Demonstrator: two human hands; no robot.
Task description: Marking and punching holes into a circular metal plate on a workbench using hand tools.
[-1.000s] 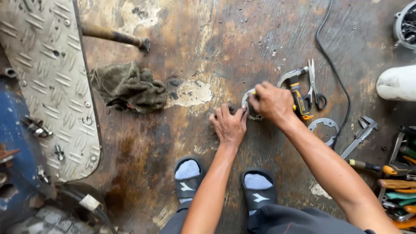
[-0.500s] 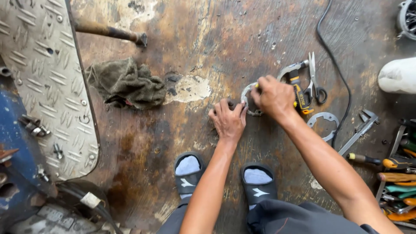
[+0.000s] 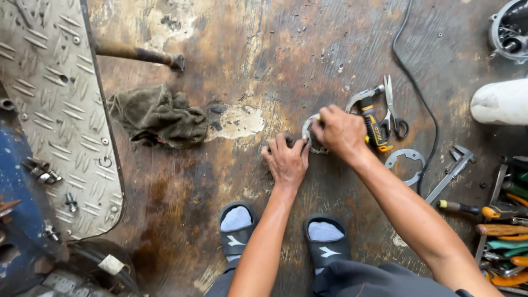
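- Broadly, the stained floor (image 3: 308,49) is hard and gritty, and on it lies the landmark: a thin grey metal ring (image 3: 309,131), a flat gasket-like part of which only the upper-left arc shows.
- Left of the ring lies a crumpled olive rag (image 3: 159,115), soft and limp; right of it sit a yellow-and-black hand tool (image 3: 375,127), scissors (image 3: 394,110) and, lower right, a second flat ring (image 3: 406,164).
- Over the ring's right side the right hand (image 3: 342,132) is curled in a loose fist, fingers bent down onto the part; whether it pinches the ring or a small tool cannot be told.
- Just below and left of the ring, the left hand (image 3: 286,160) lies spread and flat, fingertips (image 3: 301,147) touching or nearly touching the ring's lower edge, gripping nothing visible.
- The ring looks light, stiff and thin, probably slick with oil and easily bent; it is best held at its outer rim, with the flat hand pinning it down.
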